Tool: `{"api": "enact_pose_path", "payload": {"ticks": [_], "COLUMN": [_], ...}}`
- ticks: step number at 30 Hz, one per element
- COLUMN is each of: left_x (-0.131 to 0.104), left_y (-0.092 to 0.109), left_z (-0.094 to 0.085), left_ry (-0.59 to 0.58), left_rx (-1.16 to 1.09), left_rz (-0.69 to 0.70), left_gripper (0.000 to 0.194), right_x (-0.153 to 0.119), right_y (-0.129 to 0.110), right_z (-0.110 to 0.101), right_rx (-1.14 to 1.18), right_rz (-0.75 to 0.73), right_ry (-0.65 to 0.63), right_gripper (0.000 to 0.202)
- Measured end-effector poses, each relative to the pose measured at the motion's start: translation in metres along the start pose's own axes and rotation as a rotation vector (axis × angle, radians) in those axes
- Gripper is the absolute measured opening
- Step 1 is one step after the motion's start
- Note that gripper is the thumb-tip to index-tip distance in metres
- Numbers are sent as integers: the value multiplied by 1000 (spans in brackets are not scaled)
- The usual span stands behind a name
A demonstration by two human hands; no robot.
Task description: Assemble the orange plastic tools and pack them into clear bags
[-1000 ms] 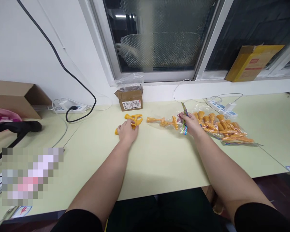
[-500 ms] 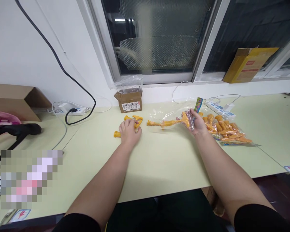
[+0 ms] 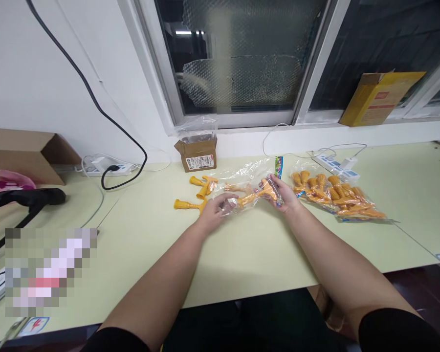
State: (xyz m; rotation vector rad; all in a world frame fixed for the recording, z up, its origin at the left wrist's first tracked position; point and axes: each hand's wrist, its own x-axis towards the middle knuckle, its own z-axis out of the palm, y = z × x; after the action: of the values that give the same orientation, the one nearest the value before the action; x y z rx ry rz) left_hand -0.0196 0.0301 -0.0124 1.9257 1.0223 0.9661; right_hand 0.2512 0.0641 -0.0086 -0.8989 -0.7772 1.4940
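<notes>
A clear plastic bag (image 3: 246, 171) with a colourful header card (image 3: 278, 166) lies between my hands. Inside it are orange plastic pieces (image 3: 247, 199) with ribbed handles and forked ends. My right hand (image 3: 284, 194) is closed around the bag's right end, where one piece's forked end shows through the film. At the opposite end, my left hand (image 3: 214, 213) grips the bag's edge, its fingertips partly hidden by the film. Just left of that hand, several loose yellow-orange plastic pieces (image 3: 186, 204) lie on the table, partly overlapping.
Filled bags of orange pieces (image 3: 342, 195) lie to the right, near a power strip (image 3: 337, 167). A small cardboard box (image 3: 198, 155) stands at the wall. Another power strip (image 3: 122, 169), a black cable (image 3: 141, 168) and a black curved object (image 3: 25, 198) are on the left.
My left hand has left the loose pieces and moved right to the bag's edge. My right hand has moved left and slightly down with the bag.
</notes>
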Motion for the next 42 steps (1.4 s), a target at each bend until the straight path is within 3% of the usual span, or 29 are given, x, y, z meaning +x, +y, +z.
{"api": "enact_pose_path", "payload": {"ticks": [4,7,10,14,17,24,30,36,42], "left_x": [-1,0,2,6,9,16,19,20,24], "left_y": [-2,-1,-2,-6,-10,-26,-30,-21,-23], "left_z": [3,5,3,-3,-7,-12,-12,-9,-19], "left_ry": [-91,-88,-13,142,249,345,402,402,620], "left_rx": [-6,85,105,61,-8,-277,-396,-580,-811], "left_rz": [-115,-104,-90,-106,-99,-32,-147,-224,-285], "left_gripper": [57,43,34,38,40,36,39,43,36], "right_x": [-7,-10,-8,-4,-3,-3,5,7,12], "right_y": [6,12,12,3,-2,-8,-12,-9,-16], "right_z": [13,23,22,9,4,3,-7,-13,-27], "right_rx": [-89,-124,-93,-43,-88,-127,-111,-173,-183], "right_rz": [-14,-48,-90,-149,-174,-236,-307,-299,-309], "right_ry": [-43,-88,-52,74,91,155,303,274,344], "right_gripper": [36,40,37,36,40,49,50,48,42]}}
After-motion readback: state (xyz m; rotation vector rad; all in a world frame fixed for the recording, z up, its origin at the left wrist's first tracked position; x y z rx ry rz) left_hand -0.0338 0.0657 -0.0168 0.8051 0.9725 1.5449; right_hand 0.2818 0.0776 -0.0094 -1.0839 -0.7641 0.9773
